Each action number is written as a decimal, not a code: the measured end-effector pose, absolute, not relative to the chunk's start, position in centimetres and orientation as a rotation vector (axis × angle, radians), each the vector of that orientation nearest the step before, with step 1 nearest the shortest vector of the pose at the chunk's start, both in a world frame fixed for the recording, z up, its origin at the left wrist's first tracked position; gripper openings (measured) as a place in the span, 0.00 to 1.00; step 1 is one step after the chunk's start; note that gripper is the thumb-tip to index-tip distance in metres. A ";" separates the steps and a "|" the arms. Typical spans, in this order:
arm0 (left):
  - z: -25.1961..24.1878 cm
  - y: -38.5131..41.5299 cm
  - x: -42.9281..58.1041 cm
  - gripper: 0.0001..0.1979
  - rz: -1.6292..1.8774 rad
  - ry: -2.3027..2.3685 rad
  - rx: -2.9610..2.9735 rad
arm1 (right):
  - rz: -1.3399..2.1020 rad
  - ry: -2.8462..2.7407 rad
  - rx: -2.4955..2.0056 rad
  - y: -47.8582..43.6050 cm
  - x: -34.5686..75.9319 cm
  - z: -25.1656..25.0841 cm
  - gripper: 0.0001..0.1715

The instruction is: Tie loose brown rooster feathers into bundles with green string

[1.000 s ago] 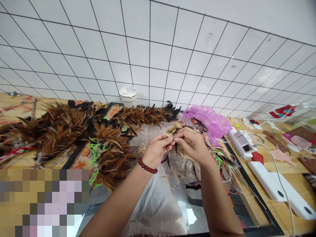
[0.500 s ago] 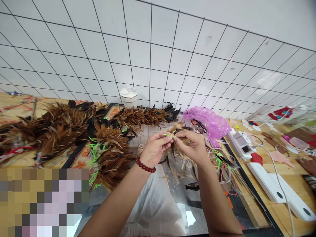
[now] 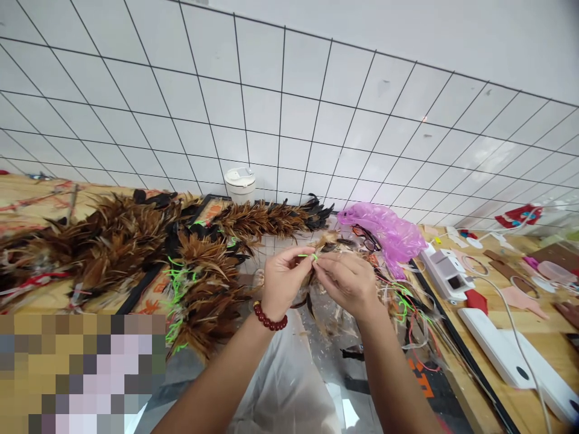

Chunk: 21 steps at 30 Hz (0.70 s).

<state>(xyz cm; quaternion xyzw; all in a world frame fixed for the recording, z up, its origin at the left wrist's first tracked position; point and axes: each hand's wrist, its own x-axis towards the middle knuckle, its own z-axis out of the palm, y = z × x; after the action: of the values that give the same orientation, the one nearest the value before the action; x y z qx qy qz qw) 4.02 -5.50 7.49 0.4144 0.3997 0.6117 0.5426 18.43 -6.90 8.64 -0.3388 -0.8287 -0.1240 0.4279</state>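
My left hand (image 3: 284, 282), with a red bead bracelet (image 3: 270, 318) on the wrist, pinches a thin neon green string (image 3: 307, 256) together with a small bunch of brown feathers (image 3: 326, 242). My right hand (image 3: 346, 282) is closed against the same bunch, fingertips touching the left thumb and the string. The feather tips hang down between both hands. Both hands are held above a dark work mat (image 3: 420, 374) in the middle of the view.
Long strands of tied brown and black feathers (image 3: 136, 241) with green ties lie at the left. A white lidded cup (image 3: 240, 183) stands by the tiled wall. A pink plastic bag (image 3: 389, 226) with glasses, white boxes (image 3: 446, 271) and cables lie right. Another person's hand (image 3: 569, 310) shows far right.
My hands have shifted slightly down and closer together. The right fingers have moved over the feather bunch and the green string now sticks up between the thumbs.
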 end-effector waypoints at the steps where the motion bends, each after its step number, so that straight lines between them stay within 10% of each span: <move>1: 7.3 -5.5 4.1 0.07 1.461 0.950 0.981 | -0.341 -2.071 -0.842 -6.9 18.4 8.5 0.12; 21: 7.1 -5.5 3.6 0.03 1.553 0.935 1.124 | 0.408 -1.641 -1.045 -7.0 16.9 8.9 0.05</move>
<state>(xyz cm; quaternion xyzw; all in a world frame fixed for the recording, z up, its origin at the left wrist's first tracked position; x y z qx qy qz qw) 3.63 -5.45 7.11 0.4614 0.3839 0.6373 0.4832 16.94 -7.02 8.87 -0.4406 -0.6920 0.1721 0.5453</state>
